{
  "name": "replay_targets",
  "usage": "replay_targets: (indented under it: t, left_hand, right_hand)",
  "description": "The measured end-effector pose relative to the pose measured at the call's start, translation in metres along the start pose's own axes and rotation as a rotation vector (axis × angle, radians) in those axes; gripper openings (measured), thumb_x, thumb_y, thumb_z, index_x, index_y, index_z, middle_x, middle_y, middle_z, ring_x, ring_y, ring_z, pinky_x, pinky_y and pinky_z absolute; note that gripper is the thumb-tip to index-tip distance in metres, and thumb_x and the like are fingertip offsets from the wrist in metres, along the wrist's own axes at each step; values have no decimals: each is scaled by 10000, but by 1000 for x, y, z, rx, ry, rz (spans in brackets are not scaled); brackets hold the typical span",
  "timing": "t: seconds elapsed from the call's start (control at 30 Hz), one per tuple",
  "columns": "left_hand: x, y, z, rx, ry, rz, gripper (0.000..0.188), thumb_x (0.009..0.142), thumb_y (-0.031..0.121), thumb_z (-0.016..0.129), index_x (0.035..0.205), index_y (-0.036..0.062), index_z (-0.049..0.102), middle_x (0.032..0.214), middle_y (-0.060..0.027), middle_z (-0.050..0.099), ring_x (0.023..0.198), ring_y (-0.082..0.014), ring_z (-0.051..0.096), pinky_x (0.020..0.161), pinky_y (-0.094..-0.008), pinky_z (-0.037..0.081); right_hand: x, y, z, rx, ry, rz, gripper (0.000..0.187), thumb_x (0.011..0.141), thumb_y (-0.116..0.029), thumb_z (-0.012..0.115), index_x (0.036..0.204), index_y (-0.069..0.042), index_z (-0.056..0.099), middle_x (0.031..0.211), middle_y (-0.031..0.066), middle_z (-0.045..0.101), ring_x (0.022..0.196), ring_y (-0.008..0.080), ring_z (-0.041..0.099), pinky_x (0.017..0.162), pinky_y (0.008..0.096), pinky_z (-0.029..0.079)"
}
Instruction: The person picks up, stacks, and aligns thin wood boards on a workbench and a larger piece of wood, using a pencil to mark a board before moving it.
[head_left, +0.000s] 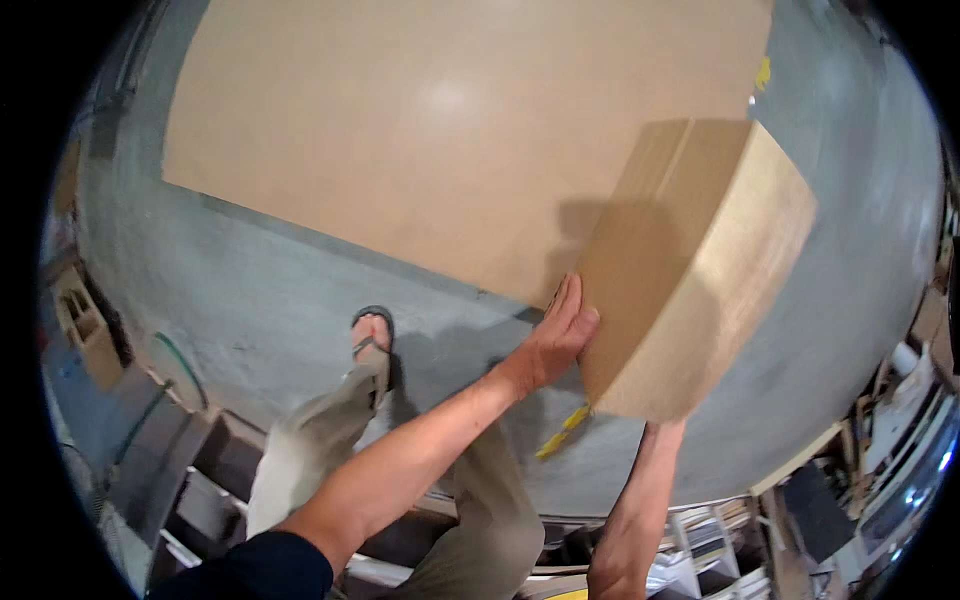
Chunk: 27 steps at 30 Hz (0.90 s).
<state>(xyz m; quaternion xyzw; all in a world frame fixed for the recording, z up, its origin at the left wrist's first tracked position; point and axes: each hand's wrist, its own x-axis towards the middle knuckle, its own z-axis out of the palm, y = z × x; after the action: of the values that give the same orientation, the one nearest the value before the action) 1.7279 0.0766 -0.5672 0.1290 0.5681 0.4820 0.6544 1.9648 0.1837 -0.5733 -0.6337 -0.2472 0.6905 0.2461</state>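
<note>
A tan, box-shaped wooden piece (pixel 650 250) stands tilted at the right, with a broad side and a paler side (pixel 750 270) showing. My left hand (pixel 558 338) grips its near left edge, the fingers closed together along the edge and the thumb against the broad side. From below, my right forearm (pixel 640 510) reaches up behind the near end of the piece, which hides the right hand and its fingers. Beneath and beyond lies a large flat tan board (pixel 400 150), partly covered by the wooden piece and its shadow.
The board lies over a grey floor (pixel 270 270). My sandalled foot (pixel 372 332) stands near its front edge. Yellow marks (pixel 562 432) show on the floor. Shelving with dark compartments (pixel 220 465) is at the lower left; assorted clutter (pixel 830 500) lines the lower right.
</note>
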Motion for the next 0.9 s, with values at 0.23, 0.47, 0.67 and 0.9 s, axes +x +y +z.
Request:
replay_targets:
  t: [0.23, 0.47, 0.67, 0.9]
  left_hand:
    - [14, -9, 30, 165, 111, 315, 761, 998, 390, 393, 1441, -131, 58, 1524, -315, 68, 1433, -408, 77, 1170, -415, 86]
    - [7, -26, 23, 169, 94, 453, 868, 949, 466, 453, 1437, -137, 65, 1512, -335, 63, 1422, -441, 84, 1161, -463, 98]
    - [20, -52, 8, 262, -44, 705, 989, 905, 626, 405, 1440, -133, 65, 1506, -347, 42, 1411, -470, 79, 1158, -485, 107]
    - [20, -54, 4, 355, -24, 744, 1032, 878, 637, 452, 1435, -136, 57, 1490, -372, 44, 1401, -493, 80, 1155, -502, 113]
  right_hand:
    - [-13, -33, -21, -44, 3, -100, 666, 943, -546, 436, 1388, -51, 406, 1401, 118, 452, 1309, 273, 397, 1096, 443, 334]
    - [-32, -35, -30, -83, 59, -200, 640, 939, -519, 462, 1369, -47, 425, 1376, 118, 478, 1290, 277, 423, 1087, 443, 352]
    - [-26, -24, -26, -83, 61, -273, 617, 936, -497, 485, 1353, -43, 442, 1354, 119, 501, 1273, 281, 445, 1079, 443, 367]
    - [-8, -2, -11, -26, 23, -323, 591, 932, -470, 512, 1334, -39, 462, 1329, 119, 527, 1254, 285, 470, 1069, 443, 385]
